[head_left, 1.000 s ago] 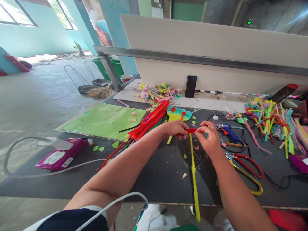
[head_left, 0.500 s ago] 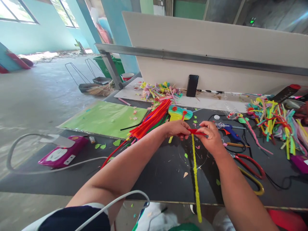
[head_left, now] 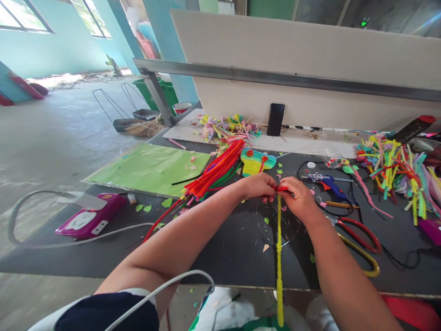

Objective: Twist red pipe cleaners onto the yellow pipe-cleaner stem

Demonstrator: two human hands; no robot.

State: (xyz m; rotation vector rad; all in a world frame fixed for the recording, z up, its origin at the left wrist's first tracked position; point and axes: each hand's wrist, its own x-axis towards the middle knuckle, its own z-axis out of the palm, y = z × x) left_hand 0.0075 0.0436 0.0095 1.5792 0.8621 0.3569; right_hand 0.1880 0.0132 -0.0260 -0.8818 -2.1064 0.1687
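Observation:
My left hand [head_left: 262, 186] and my right hand [head_left: 296, 195] are close together above the table, fingers pinched. Between them is a short red pipe cleaner piece [head_left: 283, 188], mostly covered by the fingertips. A long yellow pipe cleaner [head_left: 279, 257] hangs from that red piece, its lower end past the table edge. Just beyond my left hand lies a flat blue and yellow pipe cleaner shape [head_left: 257, 162] with red flowers. A bundle of red and orange pipe cleaners [head_left: 217, 171] rests left of it.
On the right are red-and-yellow-handled scissors [head_left: 360, 234], a blue glue gun [head_left: 333, 186] and a pile of colourful pipe cleaner pieces [head_left: 396, 165]. A phone [head_left: 276, 119] leans against the white board. Left are a green sheet [head_left: 148, 170] and a purple box [head_left: 91, 218] with a cable.
The fingers have come closer together over the red piece, which shows less now. The yellow pipe cleaner hangs straighter and a little lower.

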